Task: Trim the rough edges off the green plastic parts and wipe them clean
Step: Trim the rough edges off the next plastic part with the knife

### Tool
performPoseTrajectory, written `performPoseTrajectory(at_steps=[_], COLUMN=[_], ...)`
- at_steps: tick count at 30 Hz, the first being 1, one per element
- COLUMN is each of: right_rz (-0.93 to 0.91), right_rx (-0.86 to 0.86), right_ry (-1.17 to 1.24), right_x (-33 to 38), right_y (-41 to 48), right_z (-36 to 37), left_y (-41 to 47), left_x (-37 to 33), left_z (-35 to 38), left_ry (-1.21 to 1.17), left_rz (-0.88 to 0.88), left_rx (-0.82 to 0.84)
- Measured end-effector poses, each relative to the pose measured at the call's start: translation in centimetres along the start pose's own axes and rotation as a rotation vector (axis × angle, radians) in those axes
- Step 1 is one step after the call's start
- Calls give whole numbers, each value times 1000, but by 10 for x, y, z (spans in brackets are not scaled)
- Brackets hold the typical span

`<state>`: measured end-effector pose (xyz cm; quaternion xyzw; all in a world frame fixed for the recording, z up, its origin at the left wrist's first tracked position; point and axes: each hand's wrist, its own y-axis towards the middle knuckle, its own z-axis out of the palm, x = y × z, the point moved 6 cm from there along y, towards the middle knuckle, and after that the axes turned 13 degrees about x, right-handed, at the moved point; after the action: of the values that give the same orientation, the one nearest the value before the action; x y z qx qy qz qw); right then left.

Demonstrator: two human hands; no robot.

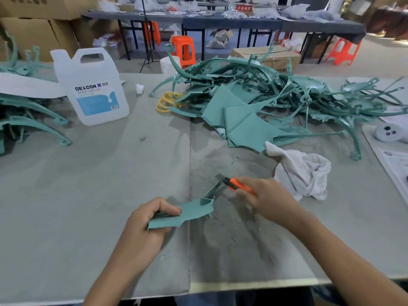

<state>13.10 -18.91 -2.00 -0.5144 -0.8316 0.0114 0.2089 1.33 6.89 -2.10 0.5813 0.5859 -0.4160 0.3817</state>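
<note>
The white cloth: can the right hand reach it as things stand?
Probably yes: the cloth lies close beside the right hand, with nothing between them. But that hand grips the knife, so it should likely put that down first.

Left hand (pixel 144 226) grips green part (pixel 189 212); right hand (pixel 268 200) holds knife (pixel 234 183).

green part (pixel 187 214), orange knife (pixel 239 186), white cloth (pixel 302 171)

Light's even & fairly bright, diffuse. Soft shadows sit under my left hand (pixel 143 228) & the green part (pixel 189 212) it holds, w/ a darker one in front of the parts pile (pixel 254 100). My right hand (pixel 265 199) & the knife (pixel 239 186) it grips are a bit motion-blurred. Wide-angle lens bows the table (pixel 88 206) edges; bg top right is smeared.
</note>
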Motion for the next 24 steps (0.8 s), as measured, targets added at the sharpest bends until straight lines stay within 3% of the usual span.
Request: performPoseTrajectory(at_steps=[3, 6, 11, 13, 18, 24], right_rz=[105, 69, -142, -195, -224, -236], right_rx=[-62, -131, -19, 48, 150, 131], right_ry=[-111, -212, 11, -20, -98, -104], right_x=[-24, -19, 8, 17, 23, 24], right_y=[6, 5, -10, -13, -15, -16], right_z=[-20, -29, -15, -4, 18, 29], left_y=[2, 2, -2, -3, -12, -1], left_x=[3, 6, 8, 19, 53, 43], left_z=[2, 2, -2, -9, -8, 3], left_ry=[26, 91, 487, 600, 776, 769], left_rz=[1, 65, 258, 224, -66, -37], left_rx=[23, 48, 106, 149, 507, 271])
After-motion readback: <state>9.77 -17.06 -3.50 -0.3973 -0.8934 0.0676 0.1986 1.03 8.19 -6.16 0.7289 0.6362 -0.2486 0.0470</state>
